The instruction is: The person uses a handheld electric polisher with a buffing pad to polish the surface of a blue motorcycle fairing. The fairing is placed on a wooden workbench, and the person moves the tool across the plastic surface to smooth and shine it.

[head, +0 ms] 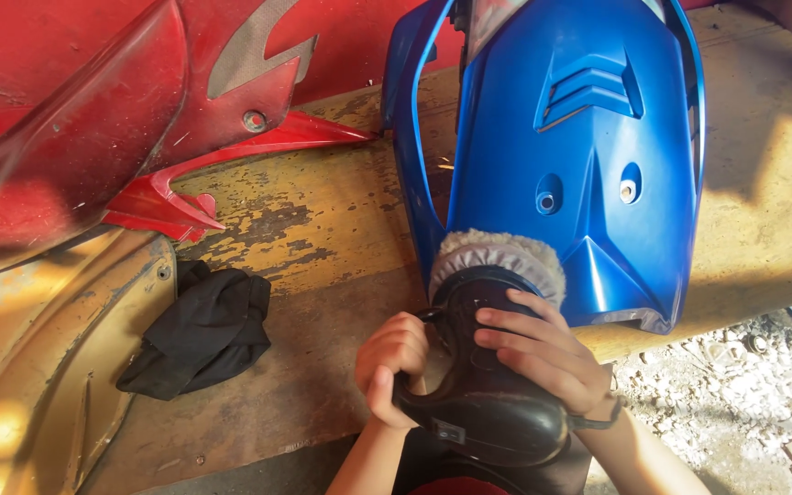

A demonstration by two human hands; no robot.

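— Head view: both hands on the black polisher (483, 385), its wool pad (499, 257) pressed against the blue fairing panel (579, 156)!

— Left hand (391, 367) wraps the side handle; right hand (543, 353) lies fingers-spread on top. Black cloth (199, 335) nearby.

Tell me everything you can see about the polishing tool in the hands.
The polisher is a black, glossy, plastic-looking power tool, its body pointing away from the person. At its front sits a round, fluffy off-white wool pad, pressed against the lower edge of the blue fairing panel. The right hand lies over the top of the body; the left hand grips a side handle. A small switch shows near the rear.
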